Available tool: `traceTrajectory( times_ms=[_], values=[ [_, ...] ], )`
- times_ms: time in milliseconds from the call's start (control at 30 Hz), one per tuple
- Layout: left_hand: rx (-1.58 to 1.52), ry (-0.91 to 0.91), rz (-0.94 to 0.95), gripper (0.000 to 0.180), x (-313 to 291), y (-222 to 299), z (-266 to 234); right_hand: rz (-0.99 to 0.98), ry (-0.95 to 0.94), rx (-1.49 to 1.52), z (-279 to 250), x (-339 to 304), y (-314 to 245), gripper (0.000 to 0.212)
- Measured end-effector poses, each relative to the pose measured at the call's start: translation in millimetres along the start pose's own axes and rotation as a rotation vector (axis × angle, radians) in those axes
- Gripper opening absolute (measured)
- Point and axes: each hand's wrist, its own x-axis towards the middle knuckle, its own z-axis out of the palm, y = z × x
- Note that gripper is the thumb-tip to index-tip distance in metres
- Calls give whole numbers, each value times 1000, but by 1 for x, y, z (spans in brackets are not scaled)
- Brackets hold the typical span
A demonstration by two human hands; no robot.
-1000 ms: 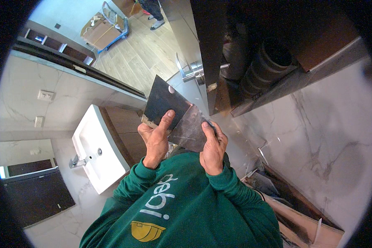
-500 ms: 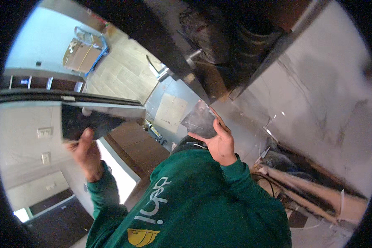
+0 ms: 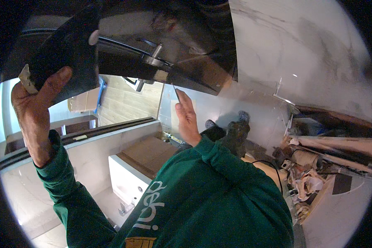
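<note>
My left hand (image 3: 37, 103) is raised at the far left, gripping a dark flat plate (image 3: 66, 53) by its lower edge, thumb on its face. A pale round blob shows at the plate's right edge, and a small cream scrap (image 3: 27, 78) sticks up beside my fingers. My right hand (image 3: 187, 118) is held up in the middle, fingers nearly straight, with a thin flat dark piece (image 3: 176, 91) seen almost edge-on against them. Beyond the hands stands a dark glossy door with a metal lever handle (image 3: 153, 58).
A white cabinet (image 3: 126, 177) with a brown cardboard top stands at lower left. Through the doorway is a cardboard box (image 3: 83, 101) on a wood-look floor. Scraps, a bucket and boards (image 3: 308, 177) are heaped at right. A marble-look wall (image 3: 301, 53) rises at upper right.
My left hand has risen up and left with the plate, which now looks larger. My right hand has moved left and turned, so its piece shows edge-on. The view has swung toward the door.
</note>
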Motion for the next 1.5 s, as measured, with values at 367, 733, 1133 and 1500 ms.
traceTrajectory(
  times_ms=[367, 733, 1133, 1500],
  values=[
    [59, -9, 249, 22, 5, -22, -20, -130, 31, -186, 15, -7, 2, 52],
    [-10, -38, 276, 23, 21, -41, -15, -69, 113, -70, 45, 8, 22, 51],
    [-20, -24, 234, 24, 26, -39, -15, 4, 137, -36, 61, 15, 22, 52],
    [200, -59, 437, 21, 26, -43, -17, -44, 127, -130, 76, 12, 25, 57]
  ],
)
